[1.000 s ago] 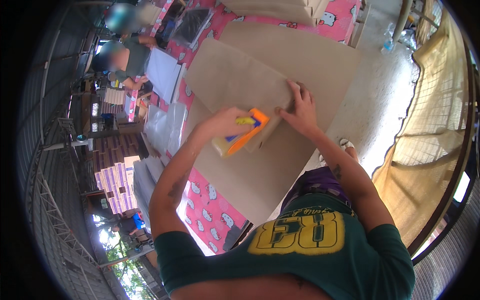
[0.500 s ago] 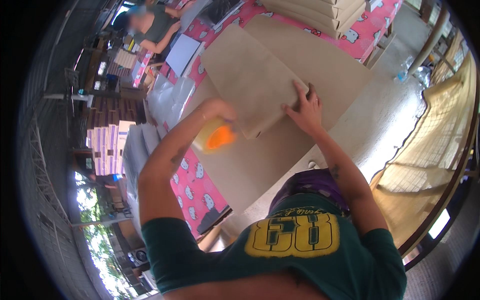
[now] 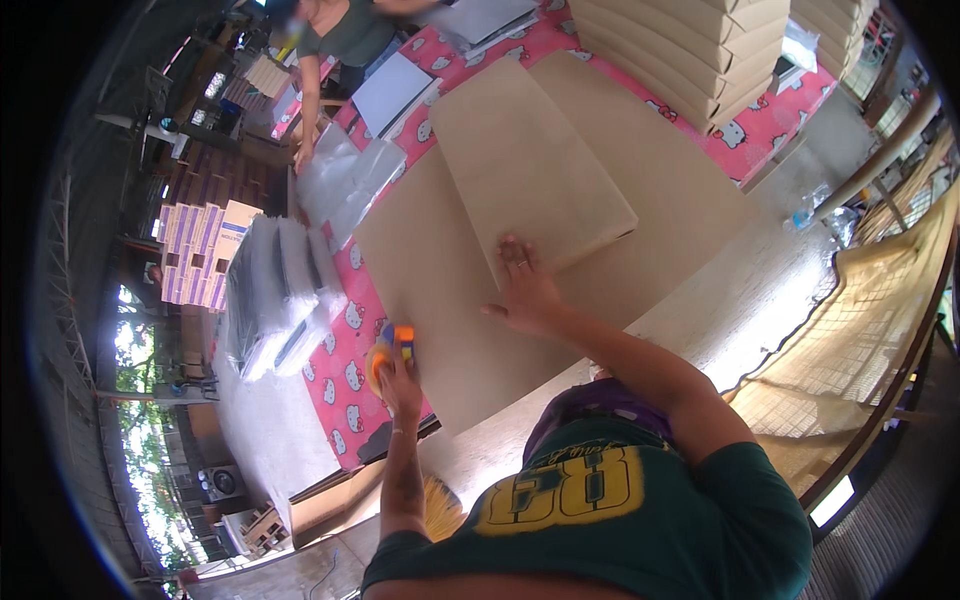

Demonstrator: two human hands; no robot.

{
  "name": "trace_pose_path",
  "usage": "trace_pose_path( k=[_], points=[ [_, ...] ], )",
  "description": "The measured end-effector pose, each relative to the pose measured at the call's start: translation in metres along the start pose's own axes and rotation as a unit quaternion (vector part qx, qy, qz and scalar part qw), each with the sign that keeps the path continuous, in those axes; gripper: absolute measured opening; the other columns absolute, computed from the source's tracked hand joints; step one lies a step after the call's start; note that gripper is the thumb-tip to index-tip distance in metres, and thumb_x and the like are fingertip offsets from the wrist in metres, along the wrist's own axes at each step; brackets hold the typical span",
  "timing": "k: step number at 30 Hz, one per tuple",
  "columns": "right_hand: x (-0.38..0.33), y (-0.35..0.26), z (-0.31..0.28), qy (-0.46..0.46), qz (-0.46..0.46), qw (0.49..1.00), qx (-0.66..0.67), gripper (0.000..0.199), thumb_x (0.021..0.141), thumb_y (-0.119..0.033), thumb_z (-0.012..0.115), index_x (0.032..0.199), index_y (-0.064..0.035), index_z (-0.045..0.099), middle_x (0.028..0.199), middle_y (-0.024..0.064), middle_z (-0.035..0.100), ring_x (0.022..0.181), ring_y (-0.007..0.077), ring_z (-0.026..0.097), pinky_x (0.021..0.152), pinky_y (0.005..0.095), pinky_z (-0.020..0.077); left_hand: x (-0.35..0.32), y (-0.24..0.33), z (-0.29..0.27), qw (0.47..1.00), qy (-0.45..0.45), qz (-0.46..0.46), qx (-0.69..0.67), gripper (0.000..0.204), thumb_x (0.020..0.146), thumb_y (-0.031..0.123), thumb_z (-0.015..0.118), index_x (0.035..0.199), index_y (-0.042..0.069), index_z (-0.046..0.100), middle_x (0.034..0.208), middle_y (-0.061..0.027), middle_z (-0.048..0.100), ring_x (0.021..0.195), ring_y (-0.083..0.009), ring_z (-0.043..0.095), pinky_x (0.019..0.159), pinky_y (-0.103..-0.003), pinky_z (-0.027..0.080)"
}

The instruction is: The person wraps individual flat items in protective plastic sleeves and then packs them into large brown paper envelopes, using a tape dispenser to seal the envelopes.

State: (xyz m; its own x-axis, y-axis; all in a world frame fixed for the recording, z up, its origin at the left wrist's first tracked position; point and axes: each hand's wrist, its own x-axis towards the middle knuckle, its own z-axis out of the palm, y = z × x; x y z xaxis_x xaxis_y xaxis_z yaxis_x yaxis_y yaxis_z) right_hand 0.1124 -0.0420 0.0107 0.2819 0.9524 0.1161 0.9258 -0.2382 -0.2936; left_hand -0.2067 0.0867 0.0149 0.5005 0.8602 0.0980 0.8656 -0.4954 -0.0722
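A flat package wrapped in brown paper [image 3: 545,170] lies at an angle on a larger brown sheet [image 3: 470,350] spread over the table. My right hand [image 3: 530,292] rests with fingers spread on the package's near left corner, palm low against the sheet. Low at the table's left edge, my left hand [image 3: 402,388] grips an orange and blue tape dispenser [image 3: 402,342] with a yellowish roll. The dispenser sits beside the sheet's left edge, apart from the package. My left fingers partly cover it.
The table wears a pink patterned cover [image 3: 352,400]. Tall stacks of brown flat boxes [image 3: 690,60] stand at the far right. Plastic-wrapped bundles [image 3: 275,290] are piled on the left, near clear plastic sheets [image 3: 350,180]. Across the table, another person [image 3: 345,35] reaches toward those sheets.
My left hand has drawn the tape dispenser back toward me, away from the package. My right hand has shifted left, from the package's right side to its near left corner.
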Motion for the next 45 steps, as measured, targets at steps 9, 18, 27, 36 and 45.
trace_pose_path(
  k=[9, 18, 27, 36, 45],
  points=[
    [0.021, 0.017, 0.022, 0.044, -0.086, 0.994, 0.047, 0.075, 0.096, -0.048, 0.044, 0.145, 0.0074, 0.033, 0.155, 0.0241, 0.028, 0.147, 0.0317, 0.024, 0.119, 0.0478, 0.0175, 0.022, 0.107, 0.026, 0.961, 0.197, 0.173, -0.09, 0.076, 0.089, 0.027, 0.062, 0.151, 0.0, 0.026, 0.156, -0.0246, 0.026, 0.144, -0.0445, 0.022, 0.114, -0.059, 0.018],
    [0.022, 0.144, -0.033, 0.04, 0.082, 0.995, -0.039, 0.072, 0.097, -0.049, 0.043, 0.15, -0.0024, 0.032, 0.159, 0.0192, 0.023, 0.148, 0.0323, 0.022, 0.116, 0.0578, 0.0201, 0.079, 0.252, 0.009, 0.946, 0.057, 0.25, -0.196, 0.074, 0.098, 0.042, 0.051, 0.152, -0.001, 0.024, 0.149, -0.037, 0.025, 0.144, -0.0495, 0.018, 0.115, -0.06, 0.019],
    [0.053, 0.241, -0.03, -0.107, 0.229, 0.941, 0.223, 0.084, 0.094, -0.073, 0.019, 0.157, -0.0173, 0.018, 0.164, 0.0142, 0.005, 0.151, 0.0268, -0.005, 0.11, 0.0657, -0.0145, 0.192, 0.246, 0.04, 0.873, -0.01, 0.033, -0.486, 0.075, 0.1, 0.04, 0.052, 0.153, -0.001, 0.017, 0.155, -0.0327, 0.017, 0.144, -0.0465, 0.021, 0.116, -0.049, 0.024],
    [0.177, 0.251, -0.023, -0.05, 0.21, 0.912, 0.349, 0.095, 0.087, -0.077, 0.037, 0.157, -0.0151, 0.018, 0.164, 0.0148, 0.008, 0.152, 0.0269, -0.005, 0.108, 0.0634, -0.0212, 0.297, 0.23, 0.063, 0.661, -0.128, -0.077, -0.735, 0.073, 0.096, 0.047, 0.056, 0.149, 0.002, 0.034, 0.15, -0.02, 0.036, 0.136, -0.0295, 0.038, 0.108, -0.039, 0.037],
    [0.143, 0.221, -0.086, 0.028, 0.121, 0.727, 0.675, 0.096, 0.084, -0.048, 0.071, 0.153, -0.0047, 0.019, 0.15, 0.0197, 0.033, 0.138, 0.0272, 0.034, 0.111, 0.0435, 0.0293, 0.234, 0.241, -0.034, 0.574, -0.007, -0.052, -0.817, 0.065, 0.095, 0.033, 0.062, 0.146, 0.003, 0.035, 0.142, -0.0131, 0.046, 0.131, -0.0247, 0.043, 0.109, -0.035, 0.035]
  ],
)
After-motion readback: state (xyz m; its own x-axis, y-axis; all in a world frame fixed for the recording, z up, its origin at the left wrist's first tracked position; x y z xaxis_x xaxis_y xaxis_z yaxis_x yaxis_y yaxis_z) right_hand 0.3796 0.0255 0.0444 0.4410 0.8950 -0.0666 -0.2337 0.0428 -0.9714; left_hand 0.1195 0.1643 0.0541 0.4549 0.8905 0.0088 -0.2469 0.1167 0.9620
